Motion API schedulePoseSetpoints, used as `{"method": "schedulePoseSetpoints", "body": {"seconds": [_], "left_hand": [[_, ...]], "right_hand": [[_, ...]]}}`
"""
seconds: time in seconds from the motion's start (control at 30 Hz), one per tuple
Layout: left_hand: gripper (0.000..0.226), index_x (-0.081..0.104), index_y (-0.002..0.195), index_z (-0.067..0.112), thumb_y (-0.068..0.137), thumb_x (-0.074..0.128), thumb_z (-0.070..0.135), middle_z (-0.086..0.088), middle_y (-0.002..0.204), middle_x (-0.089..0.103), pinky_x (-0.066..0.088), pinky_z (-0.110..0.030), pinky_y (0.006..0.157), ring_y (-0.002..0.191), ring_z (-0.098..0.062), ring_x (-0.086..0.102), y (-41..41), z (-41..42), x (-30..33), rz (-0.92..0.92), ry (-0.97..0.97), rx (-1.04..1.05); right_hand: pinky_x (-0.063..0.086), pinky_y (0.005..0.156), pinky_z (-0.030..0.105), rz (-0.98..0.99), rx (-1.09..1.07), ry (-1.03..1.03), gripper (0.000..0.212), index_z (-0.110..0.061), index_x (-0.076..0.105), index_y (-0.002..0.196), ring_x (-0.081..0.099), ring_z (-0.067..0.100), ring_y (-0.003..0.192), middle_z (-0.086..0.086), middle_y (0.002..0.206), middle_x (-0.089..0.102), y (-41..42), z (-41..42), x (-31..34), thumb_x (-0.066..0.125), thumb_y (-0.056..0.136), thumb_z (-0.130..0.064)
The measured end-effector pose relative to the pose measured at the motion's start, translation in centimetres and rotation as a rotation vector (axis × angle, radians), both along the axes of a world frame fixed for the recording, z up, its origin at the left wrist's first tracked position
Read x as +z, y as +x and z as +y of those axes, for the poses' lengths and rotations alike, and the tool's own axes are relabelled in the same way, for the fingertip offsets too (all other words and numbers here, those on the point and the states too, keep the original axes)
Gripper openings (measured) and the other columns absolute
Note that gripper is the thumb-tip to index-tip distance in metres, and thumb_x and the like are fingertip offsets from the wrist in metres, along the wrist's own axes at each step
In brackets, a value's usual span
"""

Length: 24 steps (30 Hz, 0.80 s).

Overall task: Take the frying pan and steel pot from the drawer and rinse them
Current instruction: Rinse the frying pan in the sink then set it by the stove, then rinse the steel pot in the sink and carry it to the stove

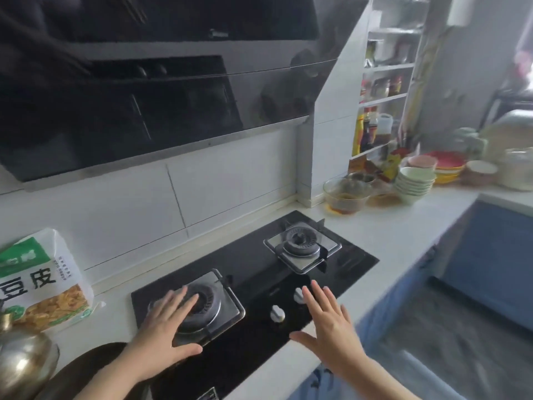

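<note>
Left hand [165, 327]: held palm down, fingers straight and slightly spread, thumb stretched out to the right; nothing is gripped.
Left forearm: bare, seen entering from the lower left edge and angled up to the right.
Right hand [327, 321]: held palm down, fingers straight and fanned apart, thumb stretched out to the left; nothing is gripped.
Right forearm: bare, seen entering from the lower right edge and angled up to the left.
Spacing: the hands are held well apart, at about the same height.

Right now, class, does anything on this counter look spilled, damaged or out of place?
One thing: brownish liquid is pooled on the white counter at the foot of the glass bowl, right of the hob, and looks like a spill. Both burners sit square. The left hand and right hand hover open, holding nothing.
</note>
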State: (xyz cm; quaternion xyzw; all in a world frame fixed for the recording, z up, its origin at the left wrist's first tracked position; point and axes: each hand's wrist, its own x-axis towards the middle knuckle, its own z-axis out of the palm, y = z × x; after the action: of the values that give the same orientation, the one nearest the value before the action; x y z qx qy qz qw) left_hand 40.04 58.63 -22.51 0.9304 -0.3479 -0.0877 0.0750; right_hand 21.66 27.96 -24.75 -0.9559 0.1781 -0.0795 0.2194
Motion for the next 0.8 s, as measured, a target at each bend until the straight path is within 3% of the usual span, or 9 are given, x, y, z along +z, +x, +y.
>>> {"method": "schedulePoseSetpoints", "body": {"seconds": [0.2,0.33,0.53,0.63,0.8], "left_hand": [[0.111,-0.002,0.145,0.051,0.049,0.017,0.104,0.025,0.152,-0.024,0.004,-0.039,0.121,0.146,-0.008,-0.019,-1.5,-15.5,0.6,0.027,-0.159,-0.091],[0.116,-0.003,0.149,0.043,0.052,0.019,0.102,0.023,0.153,-0.022,0.003,-0.040,0.120,0.144,-0.007,-0.022,-4.1,-26.8,2.0,0.076,-0.228,-0.212],[0.100,-0.003,0.150,0.045,0.069,0.035,0.091,0.022,0.156,-0.021,0.002,-0.041,0.119,0.143,-0.003,-0.023,-7.5,-42.7,3.7,0.142,-0.237,-0.450],[0.099,0.000,0.152,0.038,0.075,0.043,0.083,0.019,0.158,-0.018,-0.003,-0.033,0.116,0.144,-0.003,-0.021,-8.6,-50.7,4.4,0.112,-0.237,-0.562],[0.101,-0.001,0.152,0.038,0.072,0.034,0.088,0.016,0.157,-0.017,-0.006,-0.029,0.113,0.146,-0.008,-0.017,-10.3,-64.2,5.0,0.059,-0.209,-0.746]], "right_hand": [[0.005,0.120,0.039,-0.026,-0.225,-0.046,0.100,-0.027,-0.007,0.155,-0.009,0.014,0.150,-0.016,0.153,-0.022,-7.7,-14.8,0.9,0.050,0.084,-0.070],[0.012,0.121,0.038,-0.033,-0.383,-0.066,0.101,-0.025,-0.001,0.156,-0.006,0.013,0.150,-0.010,0.162,-0.010,-13.3,-22.7,2.1,0.055,0.083,-0.067],[0.008,0.122,0.032,-0.047,-0.573,-0.059,0.100,-0.023,-0.001,0.155,-0.005,0.012,0.150,-0.010,0.161,-0.012,-20.9,-32.2,3.8,0.051,0.084,-0.069],[0.008,0.121,0.030,-0.049,-0.647,-0.064,0.098,-0.023,0.001,0.156,-0.003,0.013,0.150,-0.010,0.162,-0.009,-24.0,-37.1,4.8,0.050,0.084,-0.069],[0.013,0.121,0.033,-0.038,-0.777,-0.115,0.097,-0.026,0.005,0.156,0.001,0.013,0.150,-0.010,0.162,-0.005,-28.6,-45.9,6.0,0.047,0.081,-0.071]]}}
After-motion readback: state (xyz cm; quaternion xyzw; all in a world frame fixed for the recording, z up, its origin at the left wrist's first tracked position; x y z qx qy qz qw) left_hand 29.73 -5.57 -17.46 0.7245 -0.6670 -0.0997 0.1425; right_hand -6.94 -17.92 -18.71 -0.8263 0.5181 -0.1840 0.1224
